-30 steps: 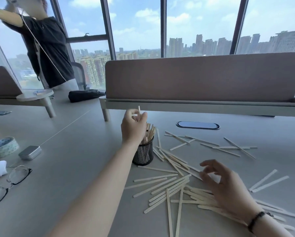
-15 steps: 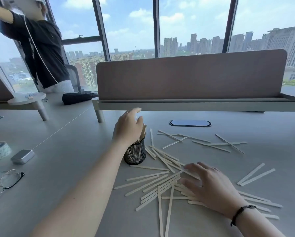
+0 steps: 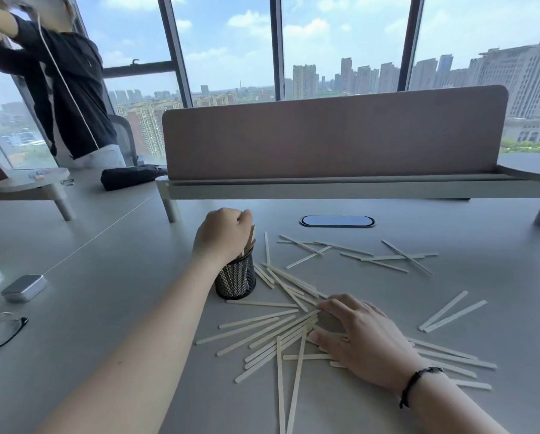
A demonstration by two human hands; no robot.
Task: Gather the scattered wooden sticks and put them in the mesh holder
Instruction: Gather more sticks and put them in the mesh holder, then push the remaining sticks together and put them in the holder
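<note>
Wooden sticks (image 3: 275, 332): thin, flat and by appearance light and stiff; most lie loose on the desk (image 3: 112, 264), fanned out right of and in front of the mesh holder (image 3: 235, 278). Some already stand inside the holder. Left hand (image 3: 221, 234) sits over the holder's mouth, fingers curled; whether it grips the standing sticks cannot be told. Right hand (image 3: 361, 336) lies flat, fingers spread, pressing the pile near the holder. Judgement: flat sticks resist lifting; sweep them together, then pinch the bundle mid-length.

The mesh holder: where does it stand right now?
In the head view the mesh holder stands left of centre on the table, under the left hand, beside the scattered sticks.
</note>
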